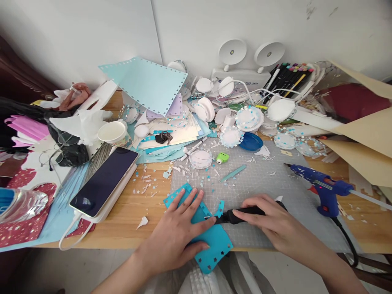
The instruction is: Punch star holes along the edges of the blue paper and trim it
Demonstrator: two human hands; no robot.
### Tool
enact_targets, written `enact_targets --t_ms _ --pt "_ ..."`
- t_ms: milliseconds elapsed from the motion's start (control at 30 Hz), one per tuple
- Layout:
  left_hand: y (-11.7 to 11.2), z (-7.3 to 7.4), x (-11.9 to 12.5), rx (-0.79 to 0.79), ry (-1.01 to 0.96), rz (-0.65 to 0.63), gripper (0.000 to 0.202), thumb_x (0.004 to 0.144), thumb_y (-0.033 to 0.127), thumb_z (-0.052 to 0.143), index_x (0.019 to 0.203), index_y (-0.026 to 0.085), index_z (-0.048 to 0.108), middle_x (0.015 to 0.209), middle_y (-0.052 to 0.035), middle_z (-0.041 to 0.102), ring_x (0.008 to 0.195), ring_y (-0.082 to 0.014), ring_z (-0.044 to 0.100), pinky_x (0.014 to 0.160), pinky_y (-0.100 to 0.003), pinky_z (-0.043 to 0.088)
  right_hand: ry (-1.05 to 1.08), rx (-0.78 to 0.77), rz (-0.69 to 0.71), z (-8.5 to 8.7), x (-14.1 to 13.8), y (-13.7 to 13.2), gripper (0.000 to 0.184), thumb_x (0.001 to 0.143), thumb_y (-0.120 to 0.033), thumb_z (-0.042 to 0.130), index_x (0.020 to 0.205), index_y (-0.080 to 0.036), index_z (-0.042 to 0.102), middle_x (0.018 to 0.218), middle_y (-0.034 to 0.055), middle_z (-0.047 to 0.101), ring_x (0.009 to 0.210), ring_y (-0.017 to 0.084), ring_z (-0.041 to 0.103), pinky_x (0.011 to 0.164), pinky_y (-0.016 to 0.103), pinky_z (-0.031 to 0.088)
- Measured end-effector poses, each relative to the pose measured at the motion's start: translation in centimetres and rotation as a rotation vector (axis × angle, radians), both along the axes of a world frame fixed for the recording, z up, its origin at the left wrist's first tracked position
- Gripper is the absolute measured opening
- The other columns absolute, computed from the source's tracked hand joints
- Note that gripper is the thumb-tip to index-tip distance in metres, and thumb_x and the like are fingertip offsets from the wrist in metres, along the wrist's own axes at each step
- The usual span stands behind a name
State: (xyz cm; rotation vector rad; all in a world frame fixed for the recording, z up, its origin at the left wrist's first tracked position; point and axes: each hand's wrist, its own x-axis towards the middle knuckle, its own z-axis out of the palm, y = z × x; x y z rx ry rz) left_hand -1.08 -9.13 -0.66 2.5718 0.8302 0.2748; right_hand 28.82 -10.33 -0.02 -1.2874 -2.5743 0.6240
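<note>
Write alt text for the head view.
A person's left hand rests spread on blue paper at the desk's front edge, while the right hand holds a black tool, its tip by the left thumb. Beyond lie paper scraps and white discs, with a phone left and a glue gun right.

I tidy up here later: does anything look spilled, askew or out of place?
Yes. Scraps lie loose across the table and mat, strewn rather than gathered. The blue paper under the left hand also looks askew: it lies slanted, one corner jutting past the table's near edge.
</note>
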Motion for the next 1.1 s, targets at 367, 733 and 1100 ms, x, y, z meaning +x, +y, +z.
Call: enact_targets --t_ms 367,733,1100 --pt "-0.2 0.1 0.0 0.012 0.067 -0.09 0.052 0.093 0.032 0.049 0.142 0.021 0.036 0.154 -0.014 0.023 0.143 -0.0277 0.019 0.116 -0.054 0.012 -0.015 -0.02 -0.002 -0.3 0.8 -0.3 0.049 0.091 -0.011 0.042 0.13 -0.038 0.053 0.115 0.0073 0.056 0.109 0.02 0.054 0.089 0.036 0.05" --pt "0.0 0.0 -0.1 -0.042 0.021 -0.093 0.049 0.092 0.029 0.05 0.14 0.022 0.04 0.152 -0.013 0.026 0.142 -0.0277 0.02 0.115 -0.055 0.015 -0.079 0.036 -0.058 -0.4 0.6 -2.1 0.057 0.086 -0.006 0.041 0.133 -0.037 0.05 0.115 0.0064 0.06 0.105 0.021 0.057 0.086 0.037 0.052" --pt "0.1 0.3 -0.2 -0.102 0.013 -0.094 0.047 0.09 0.025 0.051 0.136 0.022 0.046 0.153 -0.0123 0.025 0.142 -0.026 0.021 0.116 -0.054 0.013 -0.078 0.033 -0.05 -0.4 0.7 -1.8 0.054 0.088 -0.009 0.042 0.132 -0.039 0.05 0.115 0.0064 0.057 0.107 0.021 0.056 0.087 0.04 0.051"
